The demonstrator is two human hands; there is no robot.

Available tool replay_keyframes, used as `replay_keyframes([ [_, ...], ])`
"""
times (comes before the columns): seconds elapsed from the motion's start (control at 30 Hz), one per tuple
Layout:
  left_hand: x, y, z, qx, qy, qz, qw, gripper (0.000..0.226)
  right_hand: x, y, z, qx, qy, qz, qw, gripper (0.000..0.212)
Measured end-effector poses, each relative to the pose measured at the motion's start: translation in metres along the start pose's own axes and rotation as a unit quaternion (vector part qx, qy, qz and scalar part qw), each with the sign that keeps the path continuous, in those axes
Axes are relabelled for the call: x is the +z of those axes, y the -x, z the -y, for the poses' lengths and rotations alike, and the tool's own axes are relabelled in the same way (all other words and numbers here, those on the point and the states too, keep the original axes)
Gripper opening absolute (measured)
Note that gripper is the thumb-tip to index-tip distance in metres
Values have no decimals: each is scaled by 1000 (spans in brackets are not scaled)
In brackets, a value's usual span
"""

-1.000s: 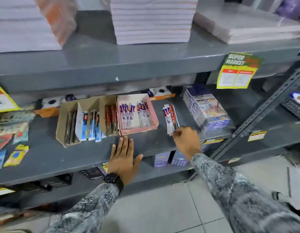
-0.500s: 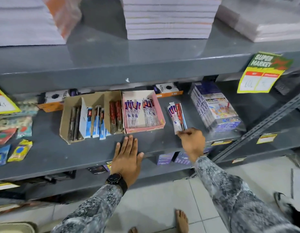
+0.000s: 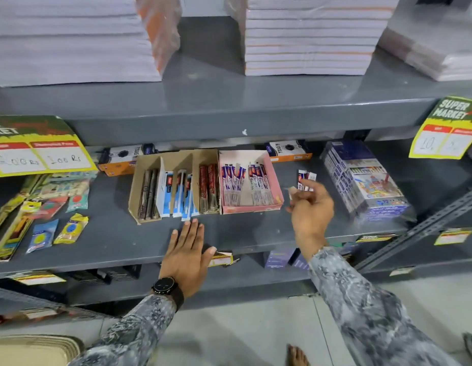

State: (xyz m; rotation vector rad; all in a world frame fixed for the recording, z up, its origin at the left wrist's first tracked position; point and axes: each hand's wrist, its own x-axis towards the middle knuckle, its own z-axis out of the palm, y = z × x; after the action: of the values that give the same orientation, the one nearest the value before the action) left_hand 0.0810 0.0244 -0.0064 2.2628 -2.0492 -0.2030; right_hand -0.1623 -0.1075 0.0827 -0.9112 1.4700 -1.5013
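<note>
My right hand (image 3: 310, 215) holds a small bunch of pen packets (image 3: 305, 179) just above the grey middle shelf (image 3: 118, 239), right of the pink tray (image 3: 278, 200). The pink tray holds several more of the same red, white and blue packets (image 3: 245, 188). Left of it stands a cardboard tray (image 3: 134, 191) with dark, blue and red pen packs. My left hand (image 3: 188, 256) lies flat with straight fingers on the shelf's front edge, below the cardboard tray. A black watch sits on that wrist.
A wrapped pack of crayon boxes (image 3: 361, 180) stands right of my right hand. Loose small packets (image 3: 58, 228) lie at the shelf's left. Paper stacks (image 3: 306, 35) fill the upper shelf. Yellow price tags (image 3: 36, 146) hang from its edge. A slanted metal brace (image 3: 427, 225) crosses at right.
My right hand has lifted the pen packets off the shelf and raised them slightly. The camera has moved closer. My left hand stays flat on the shelf edge.
</note>
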Motion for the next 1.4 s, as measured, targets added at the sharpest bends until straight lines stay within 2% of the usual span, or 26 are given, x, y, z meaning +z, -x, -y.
replay_keyframes([
  [0.13, 0, 0, 1, 2, -8, 2, 1000, 73, 38, 7, 4, -51, 32, 29, 998, 41],
  [0.33, 3, 1, 3, 1, -12, -6, 1000, 71, 55, 21, -6, -131, 9, 64, 989, 27],
  [0.53, 5, 1, 2, -5, -7, -16, 1000, 72, 60, 22, -15, -104, 33, 125, 986, 24],
  [0.6, -2, 0, 0, -9, 45, -23, 999, 71, 58, 21, -10, -106, 34, 169, 979, 24],
  [0.63, -9, -2, -2, -27, 106, -32, 993, 70, 55, 21, -6, -110, 36, 199, 973, 25],
  [0.67, -19, -3, -4, -66, 192, -54, 978, 69, 49, 21, -2, -110, 33, 235, 965, 27],
  [0.7, -33, -5, -6, -123, 305, -78, 941, 68, 42, 21, 1, -105, 22, 277, 955, 28],
  [0.73, -47, -8, -7, -177, 443, -89, 875, 66, 33, 22, 5, -95, 4, 321, 942, 27],
  [0.77, -60, -12, -8, -215, 570, -69, 790, 62, 24, 22, 9, -79, -17, 364, 928, 25],
  [0.83, -78, -20, -5, -232, 737, 23, 634, 55, 8, 23, 16, -41, -41, 437, 898, 24],
  [0.87, -85, -22, -4, -229, 779, 53, 581, 48, 2, 22, 18, -29, -29, 461, 887, 24],
  [0.9, -89, -22, -4, -221, 805, 62, 547, 38, 0, 22, 20, -24, 1, 477, 879, 23],
  [0.93, -93, -21, -5, -215, 819, 59, 529, 26, -1, 22, 21, -21, 36, 482, 875, 23],
  [1.0, -96, -18, -8, -214, 827, 37, 518, 9, 0, 20, 21, -11, 90, 468, 879, 26],
  [1.07, -97, -16, -9, -213, 838, 32, 501, 7, 1, 18, 21, -10, 137, 443, 886, 29],
  [1.17, -96, -14, -11, -217, 863, 49, 454, 28, 0, 14, 20, -32, 212, 418, 883, 29],
  [1.23, -97, -14, -12, -221, 867, 55, 444, 37, 1, 15, 20, -42, 248, 406, 878, 28],
  [1.27, -98, -14, -13, -215, 862, 51, 456, 33, 1, 16, 20, -42, 257, 404, 877, 26],
  [1.33, -99, -15, -16, -206, 840, 19, 502, 13, 2, 21, 22, -29, 250, 408, 878, 21],
  [1.4, -103, -18, -20, -205, 811, -14, 548, 4, 3, 24, 26, -9, 238, 423, 874, 17],
])
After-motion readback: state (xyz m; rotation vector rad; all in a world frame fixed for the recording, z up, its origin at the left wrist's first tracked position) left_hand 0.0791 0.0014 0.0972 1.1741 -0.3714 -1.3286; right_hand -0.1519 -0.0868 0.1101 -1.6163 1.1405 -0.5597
